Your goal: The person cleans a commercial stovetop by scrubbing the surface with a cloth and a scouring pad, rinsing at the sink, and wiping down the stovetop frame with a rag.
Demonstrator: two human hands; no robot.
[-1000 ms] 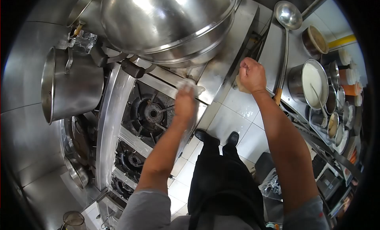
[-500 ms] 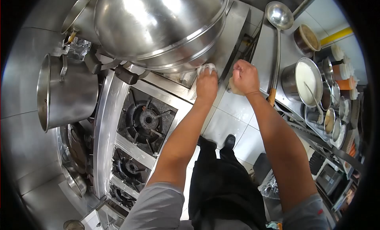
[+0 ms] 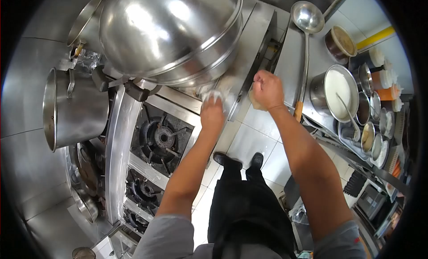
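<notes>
My left hand (image 3: 212, 116) presses down on the steel stove rim (image 3: 189, 103), just below a large upturned steel bowl (image 3: 165, 34). White, soapy-looking material (image 3: 213, 96) covers its fingertips; whether it is a scrubbing pad or only suds under the fingers is hard to tell. Wet, whitish smears show on the steel beside the fingers. My right hand (image 3: 269, 90) is a fist held above the floor, between stove and counter. A beige, cloth-like piece (image 3: 257, 101) sticks out under that fist, mostly hidden by it.
Gas burners (image 3: 163, 136) line the stove at left, with a tall steel pot (image 3: 78, 110) behind them. On the right counter lie a long-handled ladle (image 3: 306, 45), a pot of white liquid (image 3: 337, 87) and several small containers. Tiled floor (image 3: 249, 136) lies between.
My left hand has slid left and down along the stove edge, with the white material under its fingers. My right fist stays closed in nearly the same place. The view has shifted slightly.
</notes>
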